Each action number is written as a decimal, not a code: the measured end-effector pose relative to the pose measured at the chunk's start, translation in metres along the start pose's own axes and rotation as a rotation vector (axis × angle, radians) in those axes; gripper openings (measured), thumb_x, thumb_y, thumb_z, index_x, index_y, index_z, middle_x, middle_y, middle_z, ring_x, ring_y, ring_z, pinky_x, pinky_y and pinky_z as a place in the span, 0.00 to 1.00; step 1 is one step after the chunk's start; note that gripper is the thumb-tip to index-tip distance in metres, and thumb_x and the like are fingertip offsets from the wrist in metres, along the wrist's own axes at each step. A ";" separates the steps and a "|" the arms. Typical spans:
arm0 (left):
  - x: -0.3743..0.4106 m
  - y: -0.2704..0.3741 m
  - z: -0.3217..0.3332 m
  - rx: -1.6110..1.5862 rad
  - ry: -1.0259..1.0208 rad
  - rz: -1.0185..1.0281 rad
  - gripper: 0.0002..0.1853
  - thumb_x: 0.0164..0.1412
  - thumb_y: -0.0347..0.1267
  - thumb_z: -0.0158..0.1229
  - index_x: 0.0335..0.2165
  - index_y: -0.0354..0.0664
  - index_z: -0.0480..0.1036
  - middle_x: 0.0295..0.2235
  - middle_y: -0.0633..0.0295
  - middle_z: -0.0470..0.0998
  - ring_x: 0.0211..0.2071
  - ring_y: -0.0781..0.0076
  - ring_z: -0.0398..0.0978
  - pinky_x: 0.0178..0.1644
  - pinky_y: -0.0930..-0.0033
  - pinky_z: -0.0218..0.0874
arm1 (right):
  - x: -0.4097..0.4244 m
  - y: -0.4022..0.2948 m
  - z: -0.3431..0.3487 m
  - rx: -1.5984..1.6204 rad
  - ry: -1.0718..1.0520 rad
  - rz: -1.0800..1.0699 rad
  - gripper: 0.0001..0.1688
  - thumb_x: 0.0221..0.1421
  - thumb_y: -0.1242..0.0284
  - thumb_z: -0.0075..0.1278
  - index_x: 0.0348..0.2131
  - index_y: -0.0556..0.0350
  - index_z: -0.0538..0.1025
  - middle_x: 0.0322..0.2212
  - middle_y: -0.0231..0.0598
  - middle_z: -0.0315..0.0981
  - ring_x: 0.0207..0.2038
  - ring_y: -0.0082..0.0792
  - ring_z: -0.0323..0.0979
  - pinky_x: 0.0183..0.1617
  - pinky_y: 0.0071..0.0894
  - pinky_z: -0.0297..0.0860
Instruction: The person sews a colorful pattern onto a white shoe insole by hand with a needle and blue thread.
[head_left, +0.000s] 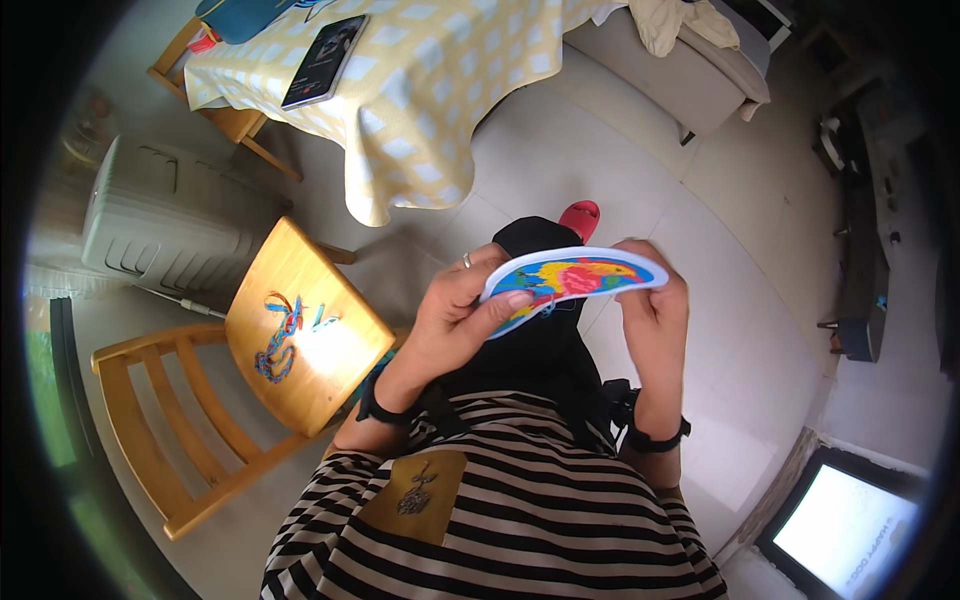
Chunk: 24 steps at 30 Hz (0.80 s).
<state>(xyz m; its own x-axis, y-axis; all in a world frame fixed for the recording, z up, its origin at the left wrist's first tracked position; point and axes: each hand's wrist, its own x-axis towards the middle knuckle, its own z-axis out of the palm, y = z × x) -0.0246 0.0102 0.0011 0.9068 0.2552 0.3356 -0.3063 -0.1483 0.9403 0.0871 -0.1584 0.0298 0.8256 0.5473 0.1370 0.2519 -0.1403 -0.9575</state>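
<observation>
An embroidered piece with a white edge (581, 276) is bent between my two hands above my lap. Its face carries a yellow and red bird on blue ground, and a loose thread shows near its lower edge. My left hand (469, 307), with a ring, grips the left end, thumb on the face. Around the right end my right hand (654, 289) is closed, its fingers mostly behind the piece. To the left, a braided bundle of colored threads (279, 349) and a small teal item (322, 319) lie on a wooden chair's seat (337, 360).
A table with a yellow checked cloth (420, 90) stands ahead, bearing a smartphone (325, 61) and a blue bag (238, 16). A gray sofa (660, 71) is at the upper right. A red slipper (581, 219) shows beyond my knee. A lit rectangular surface (844, 532) is at lower right.
</observation>
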 end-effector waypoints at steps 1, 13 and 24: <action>0.001 0.001 -0.004 0.012 -0.053 -0.003 0.06 0.56 0.26 0.57 0.31 0.32 0.72 0.24 0.58 0.69 0.25 0.70 0.66 0.29 0.73 0.56 | -0.003 0.003 0.000 0.211 -0.106 0.031 0.04 0.57 0.81 0.45 0.33 0.66 0.71 0.28 0.33 0.72 0.29 0.19 0.68 0.34 0.17 0.65; -0.001 -0.002 -0.009 -0.216 -0.367 -0.106 0.11 0.56 0.31 0.58 0.29 0.31 0.72 0.26 0.57 0.73 0.28 0.66 0.71 0.32 0.70 0.60 | -0.002 0.040 0.027 1.128 -0.352 0.445 0.08 0.56 0.71 0.51 0.32 0.58 0.73 0.33 0.31 0.68 0.36 0.21 0.66 0.38 0.19 0.62; -0.010 -0.037 -0.063 -0.593 0.451 -0.164 0.13 0.61 0.39 0.52 0.36 0.39 0.68 0.28 0.61 0.74 0.27 0.71 0.73 0.34 0.70 0.65 | -0.006 0.038 -0.072 1.680 -0.290 0.094 0.09 0.63 0.77 0.33 0.42 0.61 0.60 0.25 0.32 0.61 0.23 0.22 0.58 0.16 0.13 0.63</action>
<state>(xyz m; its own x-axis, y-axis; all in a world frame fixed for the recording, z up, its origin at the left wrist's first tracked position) -0.0401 0.0736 -0.0335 0.7866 0.6146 0.0599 -0.3981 0.4305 0.8101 0.1280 -0.2259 0.0106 0.6460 0.7358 0.2035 -0.7144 0.6766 -0.1786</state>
